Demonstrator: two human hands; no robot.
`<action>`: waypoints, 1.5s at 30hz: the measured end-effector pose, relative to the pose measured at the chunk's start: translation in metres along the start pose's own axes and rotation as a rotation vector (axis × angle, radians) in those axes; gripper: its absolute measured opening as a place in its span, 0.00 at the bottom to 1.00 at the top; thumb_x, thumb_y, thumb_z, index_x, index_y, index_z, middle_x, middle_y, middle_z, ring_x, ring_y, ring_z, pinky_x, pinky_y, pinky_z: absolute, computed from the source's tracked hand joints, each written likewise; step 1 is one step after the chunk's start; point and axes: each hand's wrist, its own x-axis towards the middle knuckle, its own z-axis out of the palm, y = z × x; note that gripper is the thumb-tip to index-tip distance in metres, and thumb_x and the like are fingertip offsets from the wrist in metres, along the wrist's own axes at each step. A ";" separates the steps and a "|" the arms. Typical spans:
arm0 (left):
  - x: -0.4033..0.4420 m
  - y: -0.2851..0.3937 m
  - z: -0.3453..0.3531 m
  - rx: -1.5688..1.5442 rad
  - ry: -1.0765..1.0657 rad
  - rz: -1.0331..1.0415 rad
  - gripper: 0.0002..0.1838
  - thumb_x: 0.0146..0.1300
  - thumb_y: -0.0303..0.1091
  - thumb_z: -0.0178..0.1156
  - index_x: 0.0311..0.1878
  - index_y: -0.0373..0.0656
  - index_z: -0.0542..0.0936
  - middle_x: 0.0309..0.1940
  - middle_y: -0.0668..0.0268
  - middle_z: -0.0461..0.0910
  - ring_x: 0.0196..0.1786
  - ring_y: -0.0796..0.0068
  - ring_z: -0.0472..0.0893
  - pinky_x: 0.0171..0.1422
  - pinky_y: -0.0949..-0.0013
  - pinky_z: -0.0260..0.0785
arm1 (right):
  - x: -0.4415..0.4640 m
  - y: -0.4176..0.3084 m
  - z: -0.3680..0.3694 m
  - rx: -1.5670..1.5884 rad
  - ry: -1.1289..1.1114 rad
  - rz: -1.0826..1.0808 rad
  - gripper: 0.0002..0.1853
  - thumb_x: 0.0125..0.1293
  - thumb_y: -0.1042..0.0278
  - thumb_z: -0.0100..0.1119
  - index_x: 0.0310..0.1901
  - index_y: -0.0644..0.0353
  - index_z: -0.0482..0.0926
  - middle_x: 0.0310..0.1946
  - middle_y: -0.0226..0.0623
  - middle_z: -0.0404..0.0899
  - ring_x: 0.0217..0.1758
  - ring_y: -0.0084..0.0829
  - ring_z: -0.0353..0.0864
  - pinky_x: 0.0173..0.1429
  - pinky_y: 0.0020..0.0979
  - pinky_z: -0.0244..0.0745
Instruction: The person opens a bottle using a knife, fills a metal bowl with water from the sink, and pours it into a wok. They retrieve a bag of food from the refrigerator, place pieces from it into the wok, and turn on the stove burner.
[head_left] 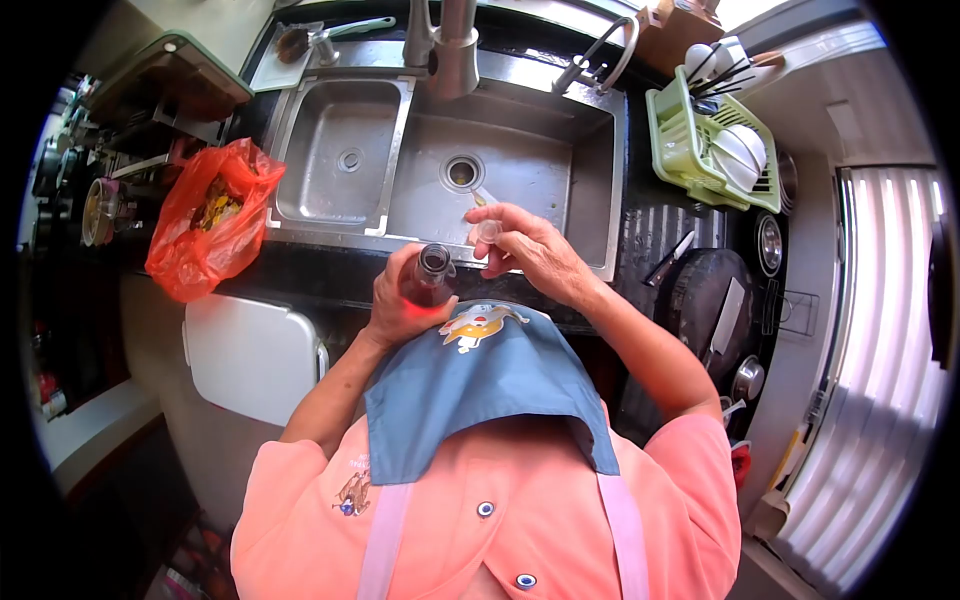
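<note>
My left hand [385, 310] is wrapped round a dark glass bottle [433, 268] with a reddish lower part. The bottle stands close to my apron, its uncapped mouth facing up. Just right of it, my right hand [530, 245] pinches a small clear round piece [488, 231], which looks like a bottle cap or stopper. Both hands are over the near edge of the steel sink [415, 215]. Beyond my right fingers, a small pale streak lies near the drain [461, 173]; I cannot tell what it is.
A red plastic bag [190, 245] of scraps hangs at the left, above a white lid [250, 355]. Taps [455, 50] rise behind the sink. At the right are a green dish rack [690, 150] with bowls, a knife [672, 257], and a cleaver [728, 315] on a round dark board [700, 285].
</note>
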 end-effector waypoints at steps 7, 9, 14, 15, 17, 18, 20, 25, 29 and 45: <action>-0.004 -0.015 -0.002 0.013 0.050 0.169 0.49 0.41 0.32 0.86 0.66 0.44 0.67 0.57 0.55 0.83 0.61 0.58 0.84 0.68 0.59 0.76 | -0.003 0.016 0.014 0.126 0.030 0.102 0.21 0.78 0.69 0.48 0.69 0.58 0.73 0.45 0.32 0.79 0.42 0.21 0.80 0.55 0.33 0.86; -0.006 -0.013 -0.006 -0.020 0.006 0.118 0.50 0.39 0.34 0.87 0.66 0.44 0.68 0.57 0.54 0.83 0.63 0.57 0.83 0.70 0.59 0.75 | -0.003 0.017 0.014 0.143 0.008 0.094 0.20 0.79 0.68 0.49 0.70 0.58 0.72 0.45 0.32 0.80 0.42 0.21 0.81 0.56 0.32 0.85; -0.004 -0.002 -0.017 -0.121 -0.076 0.018 0.47 0.43 0.43 0.86 0.66 0.40 0.72 0.61 0.52 0.80 0.62 0.55 0.83 0.67 0.59 0.77 | -0.004 0.027 0.010 0.106 -0.035 0.024 0.21 0.81 0.67 0.54 0.71 0.60 0.71 0.47 0.33 0.82 0.45 0.22 0.83 0.57 0.30 0.84; -0.001 0.003 -0.020 -0.069 -0.057 0.060 0.48 0.43 0.46 0.85 0.67 0.40 0.72 0.62 0.52 0.79 0.63 0.54 0.82 0.68 0.58 0.76 | -0.006 0.028 0.010 0.119 -0.033 0.027 0.21 0.81 0.67 0.55 0.71 0.61 0.71 0.47 0.33 0.83 0.46 0.22 0.83 0.57 0.29 0.83; 0.009 0.017 -0.027 0.027 -0.029 0.148 0.49 0.45 0.51 0.84 0.68 0.39 0.72 0.64 0.50 0.78 0.65 0.51 0.81 0.70 0.56 0.74 | -0.011 0.031 0.008 0.082 -0.003 0.029 0.21 0.80 0.67 0.57 0.70 0.63 0.72 0.46 0.33 0.84 0.46 0.22 0.84 0.58 0.29 0.83; 0.010 0.020 -0.027 0.001 -0.001 0.169 0.52 0.46 0.56 0.81 0.70 0.38 0.72 0.66 0.47 0.76 0.68 0.48 0.78 0.72 0.54 0.72 | -0.015 0.035 0.006 0.032 0.033 0.026 0.21 0.80 0.67 0.59 0.70 0.64 0.73 0.46 0.34 0.85 0.47 0.22 0.84 0.57 0.28 0.82; 0.024 0.058 -0.034 0.074 -0.004 0.199 0.46 0.48 0.50 0.81 0.68 0.37 0.74 0.63 0.49 0.80 0.66 0.49 0.80 0.73 0.54 0.71 | -0.022 0.062 -0.008 -0.212 0.152 -0.064 0.20 0.78 0.66 0.62 0.67 0.65 0.76 0.42 0.31 0.87 0.45 0.19 0.84 0.52 0.26 0.81; 0.033 0.109 -0.021 -0.214 -0.041 -0.021 0.15 0.60 0.27 0.70 0.50 0.38 0.84 0.28 0.62 0.84 0.38 0.68 0.87 0.72 0.56 0.72 | -0.068 0.116 -0.049 -1.043 0.692 -0.321 0.15 0.67 0.67 0.68 0.54 0.62 0.83 0.47 0.46 0.84 0.51 0.49 0.83 0.55 0.43 0.79; 0.036 0.100 -0.016 -0.248 -0.022 0.029 0.08 0.65 0.24 0.65 0.29 0.37 0.79 0.21 0.64 0.79 0.32 0.70 0.82 0.56 0.61 0.79 | -0.115 0.186 -0.086 -0.969 1.063 -0.283 0.18 0.63 0.69 0.70 0.54 0.62 0.83 0.46 0.46 0.83 0.50 0.49 0.81 0.56 0.43 0.77; 0.059 0.132 0.007 -0.380 0.070 0.145 0.20 0.79 0.31 0.53 0.25 0.41 0.69 0.17 0.68 0.68 0.21 0.73 0.71 0.42 0.57 0.74 | -0.192 0.214 -0.121 -1.105 1.425 -0.069 0.29 0.63 0.62 0.73 0.65 0.61 0.79 0.55 0.43 0.77 0.58 0.46 0.77 0.60 0.45 0.73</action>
